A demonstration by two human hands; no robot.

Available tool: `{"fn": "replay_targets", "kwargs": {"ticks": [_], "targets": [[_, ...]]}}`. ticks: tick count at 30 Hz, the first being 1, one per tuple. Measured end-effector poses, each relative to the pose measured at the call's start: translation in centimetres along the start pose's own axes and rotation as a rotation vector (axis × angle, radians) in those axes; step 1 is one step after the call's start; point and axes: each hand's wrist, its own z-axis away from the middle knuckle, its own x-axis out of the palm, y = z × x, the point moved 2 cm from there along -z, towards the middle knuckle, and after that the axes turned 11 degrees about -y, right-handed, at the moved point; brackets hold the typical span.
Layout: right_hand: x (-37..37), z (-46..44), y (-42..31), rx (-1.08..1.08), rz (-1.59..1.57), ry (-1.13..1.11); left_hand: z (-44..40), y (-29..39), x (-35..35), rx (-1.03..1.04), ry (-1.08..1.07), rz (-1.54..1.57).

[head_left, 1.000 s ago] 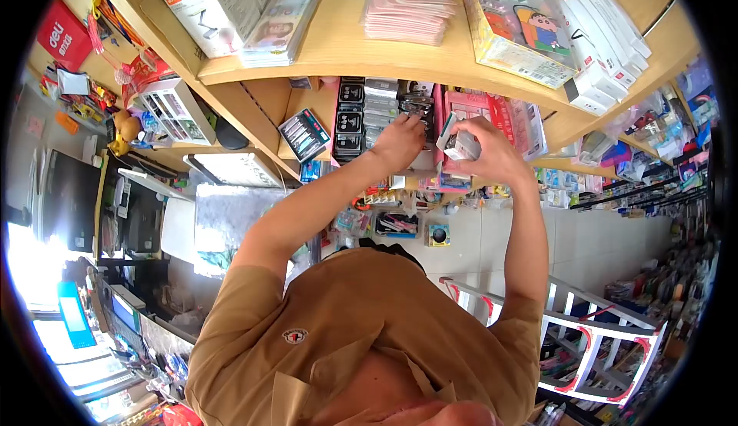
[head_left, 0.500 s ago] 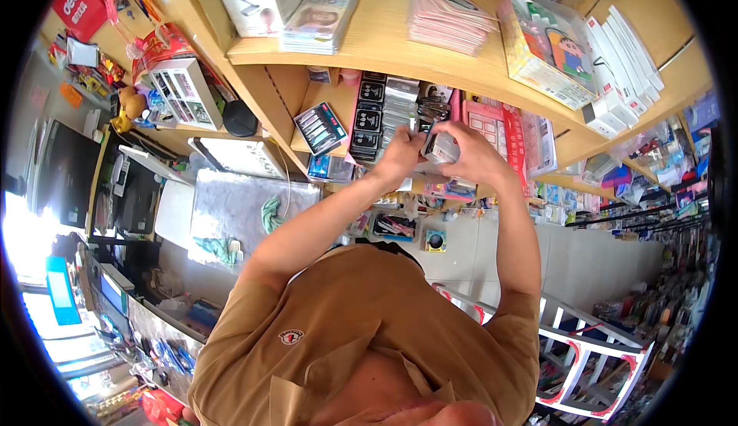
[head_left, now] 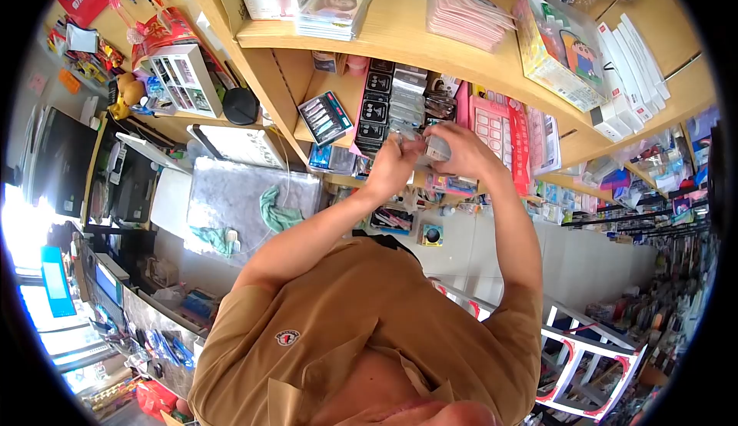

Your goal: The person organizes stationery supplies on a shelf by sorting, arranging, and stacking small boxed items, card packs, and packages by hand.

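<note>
Both my hands are at the front of a shelf compartment holding rows of small packs. My right hand (head_left: pixel 470 153) curls round a small clear plastic pack (head_left: pixel 438 149), thumb and fingers on its sides. Close beside it, my left hand (head_left: pixel 392 166) has its fingers pinched together against clear plastic; what exactly they grip is blurred. Behind the hands stand a row of clear plastic packs (head_left: pixel 407 99) and a column of black boxes (head_left: pixel 376 108). Pink-framed packages (head_left: pixel 490 124) stand to the right of my right hand.
The wooden shelf (head_left: pixel 384 34) above carries pink booklets (head_left: pixel 469 14), a cartoon-printed box (head_left: pixel 560 53) and white boxes (head_left: pixel 630 64). A flat pack of pens (head_left: pixel 324 118) leans at the left. A grey-topped table (head_left: pixel 231 195) with green cloths and a stepladder (head_left: pixel 588 361) stand below.
My left hand has shifted slightly down and left, its fingers now nearer the clear packs. The pack in my right hand has turned a little. The whole view has shifted slightly.
</note>
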Motion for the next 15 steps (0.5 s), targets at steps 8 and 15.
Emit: {"fn": "replay_targets", "kwargs": {"ticks": [8,15], "targets": [[0.5,-0.6,1.1,-0.032,0.098,-0.089,0.2,-0.7,-1.4,-0.241,-0.064,0.36],[0.8,-1.4,0.7,0.013,0.118,-0.115,-1.8,-1.5,-1.3,-0.288,-0.105,0.464]]}}
